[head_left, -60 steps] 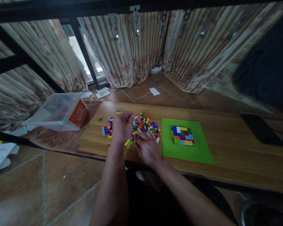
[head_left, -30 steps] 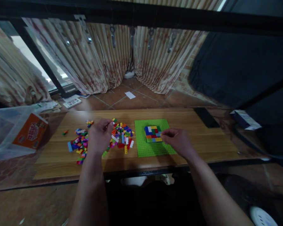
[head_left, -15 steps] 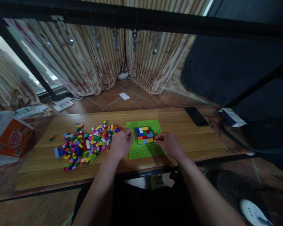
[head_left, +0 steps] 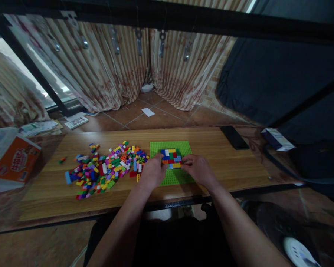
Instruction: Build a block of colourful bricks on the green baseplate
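Observation:
A square block of multicoloured toy bricks (head_left: 172,157) stands on a green studded baseplate (head_left: 171,180). My left hand (head_left: 155,170) is closed at the block's left side, its fingertips at the near left corner; whether a loose brick is between them is hidden. At the block's right side my right hand (head_left: 196,167) has its thumb and fingers pinched together against the edge, and what they hold is too small to make out. Left of my left hand spreads a pile of loose toy bricks (head_left: 111,167) in many colours.
The wooden table (head_left: 217,163) carries a black phone (head_left: 234,137) at its far right. An orange box (head_left: 15,159) in a clear plastic bin stands beyond the left end. A blue and white packet (head_left: 277,139) lies past the right end.
My left hand has moved right, from the baseplate's left edge to the brick block. My right hand stays at the block's right side. The view has shifted slightly.

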A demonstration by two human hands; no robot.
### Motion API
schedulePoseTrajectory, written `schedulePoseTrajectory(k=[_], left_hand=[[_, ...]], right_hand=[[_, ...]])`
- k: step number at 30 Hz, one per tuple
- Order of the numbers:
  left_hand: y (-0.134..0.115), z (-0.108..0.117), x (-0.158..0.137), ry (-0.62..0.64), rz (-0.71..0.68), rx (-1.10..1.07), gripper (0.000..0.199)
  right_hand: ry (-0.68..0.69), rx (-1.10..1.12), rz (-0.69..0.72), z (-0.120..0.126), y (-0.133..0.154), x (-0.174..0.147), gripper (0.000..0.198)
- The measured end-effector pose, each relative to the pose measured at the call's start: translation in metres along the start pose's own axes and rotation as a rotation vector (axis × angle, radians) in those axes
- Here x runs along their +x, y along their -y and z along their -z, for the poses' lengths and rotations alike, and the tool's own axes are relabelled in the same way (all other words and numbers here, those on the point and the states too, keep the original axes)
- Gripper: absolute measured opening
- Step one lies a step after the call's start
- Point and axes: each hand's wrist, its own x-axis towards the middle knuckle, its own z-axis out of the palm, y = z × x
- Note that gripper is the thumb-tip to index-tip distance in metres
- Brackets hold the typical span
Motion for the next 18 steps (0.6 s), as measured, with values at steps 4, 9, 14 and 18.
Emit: schedulePoseTrajectory(k=[4, 9, 14, 18], left_hand=[[0.0014, -0.0015, -0.0002, -0.003, -0.001, -0.006, 0.03], [0.0028, -0.0037, -0.0002, -0.016, -0.004, -0.004, 0.029], [0.0006, -0.0032, -0.0013, -0.016, 0.003, 0.014, 0.032], [-0.0002, -0.0032, -0.0013, -0.011, 0.017, 0.012, 0.034]], right_hand=[[0.052, 0.157, -0.074, -0.0006, -0.0066, 0.0026, 0.021], [0.067, 0.274, -0.16, -0.0017, -0.0075, 0.0045, 0.018], [0.057, 0.267, -0.153, -0.0028, -0.0076, 0.0058, 0.016], [0.048, 0.27, -0.166, -0.0036, -0.0089, 0.0071, 0.015]])
